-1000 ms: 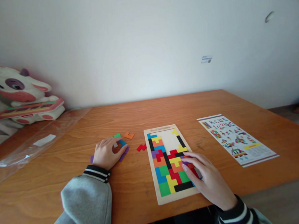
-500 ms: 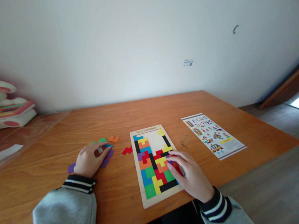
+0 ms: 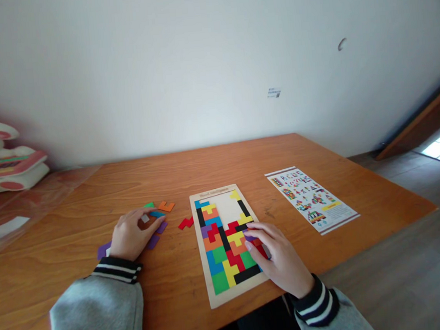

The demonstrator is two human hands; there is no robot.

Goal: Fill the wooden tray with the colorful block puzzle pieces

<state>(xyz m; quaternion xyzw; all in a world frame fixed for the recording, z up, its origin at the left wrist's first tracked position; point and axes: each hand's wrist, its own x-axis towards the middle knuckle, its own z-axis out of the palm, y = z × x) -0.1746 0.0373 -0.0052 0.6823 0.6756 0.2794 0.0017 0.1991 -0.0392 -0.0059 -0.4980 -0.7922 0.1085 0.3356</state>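
My left hand [image 3: 134,235] is among loose puzzle pieces at the left of the table, its thumb and index finger curled around the blue puzzle piece [image 3: 157,214]. Close by lie a green piece [image 3: 149,205], an orange piece [image 3: 166,206] and purple pieces [image 3: 153,242]. A red zigzag piece [image 3: 185,223] sits between that hand and the wooden puzzle board [image 3: 212,303]. Colourful pieces fill much of the board, while a pale bare area shows toward its top. Over the board's right side rests my right hand [image 3: 280,255], fingers apart, partly hiding the pieces under it.
A printed pattern sheet [image 3: 311,200] lies right of the board. At the far left stand a white and pink figure [image 3: 8,168] and clear plastic wrapping [image 3: 63,186]. The wooden table [image 3: 159,175] meets a white wall behind; its right edge drops to the floor.
The view has shifted slightly. Both hands hold nearly the same positions, and the pieces on the board look unchanged.
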